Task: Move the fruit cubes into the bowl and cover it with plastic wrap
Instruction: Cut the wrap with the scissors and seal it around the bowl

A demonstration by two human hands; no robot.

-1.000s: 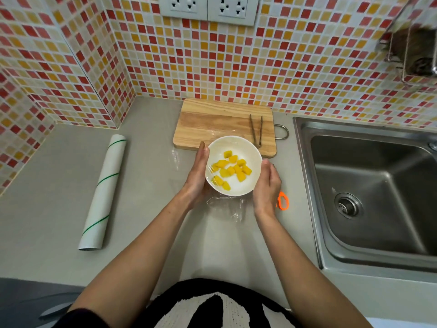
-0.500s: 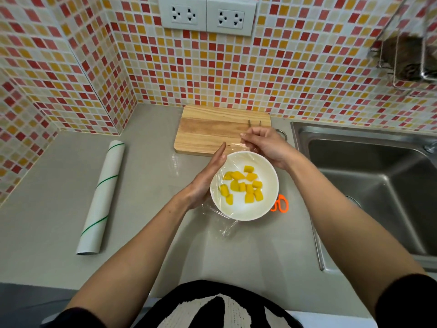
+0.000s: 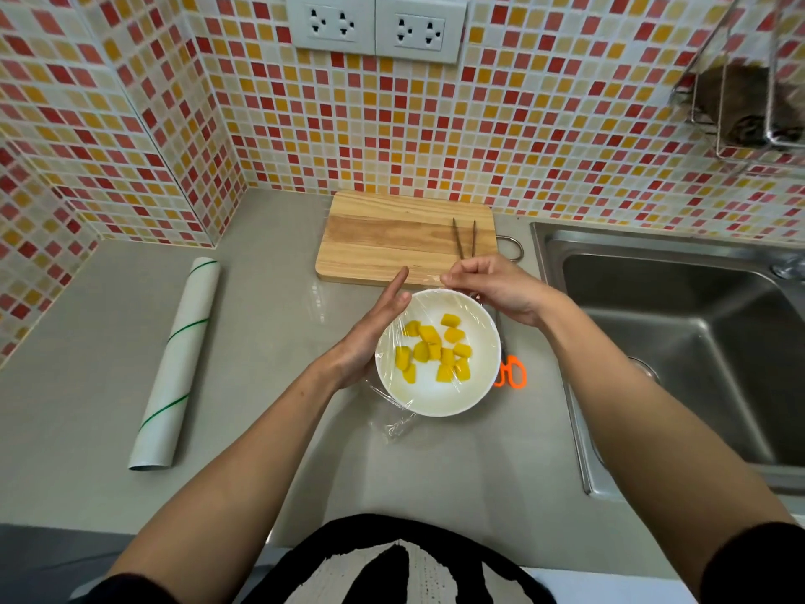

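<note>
Clear plastic wrap film (image 3: 435, 307), thin, limp and clingy: stretched over the round white ceramic bowl (image 3: 438, 398), which stands on the grey surface (image 3: 261, 407) just in front of the pale wooden cutting board (image 3: 392, 237). Yellow fruit cubes (image 3: 435, 353), soft and probably slippery, lie inside under the film. Right hand (image 3: 492, 289): fingers curled, pinching the film edge at the bowl's far rim. Left hand (image 3: 370, 333): flat, fingers straight, pressed along the bowl's left wall. The film likely tears or bunches if tugged hard; best taken at its loose margin and drawn down over the rim. The bowl looks rigid, smooth and breakable; steady it by the wall. A crumpled film tail (image 3: 394, 422) trails at the near-left rim. Hard to make out: the film's outline on the far and right sides; orange-handled scissors (image 3: 512, 372) sit partly hidden behind the bowl.
</note>
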